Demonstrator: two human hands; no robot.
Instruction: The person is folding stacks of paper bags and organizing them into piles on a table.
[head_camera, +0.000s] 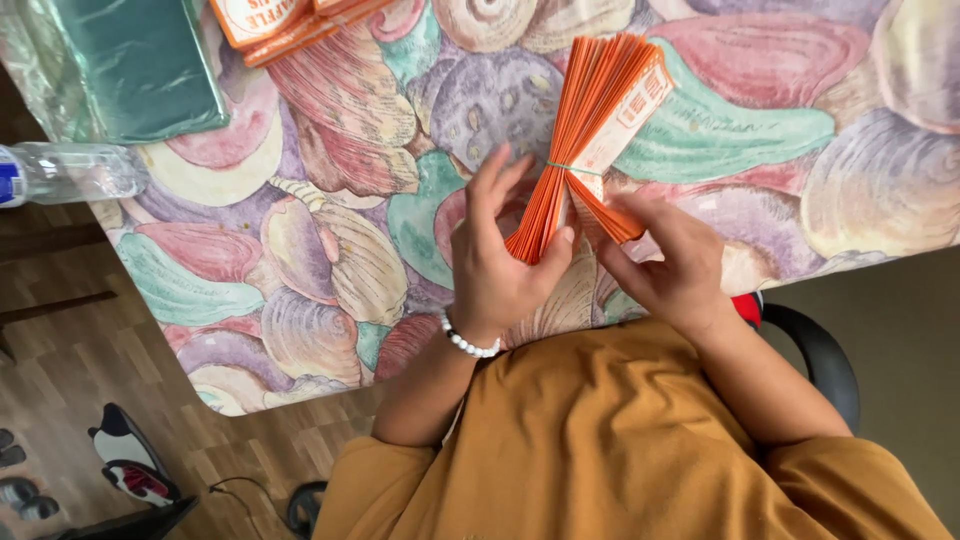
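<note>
Even, soft daylight; colours vivid, shadows faint beneath the hands. No glare. Sharp centre, slight softness and wide-angle stretch toward the frame edges.

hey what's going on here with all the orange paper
A person in a mustard top sits at a table with a seashell-patterned tablecloth, holding a bundle of orange paper slips bound at the middle by a thin rubber band. The left hand pinches the lower end, while the right hand spreads some slips aside. More orange slips, a green packet and a plastic bottle lie at the table's far side.
</note>
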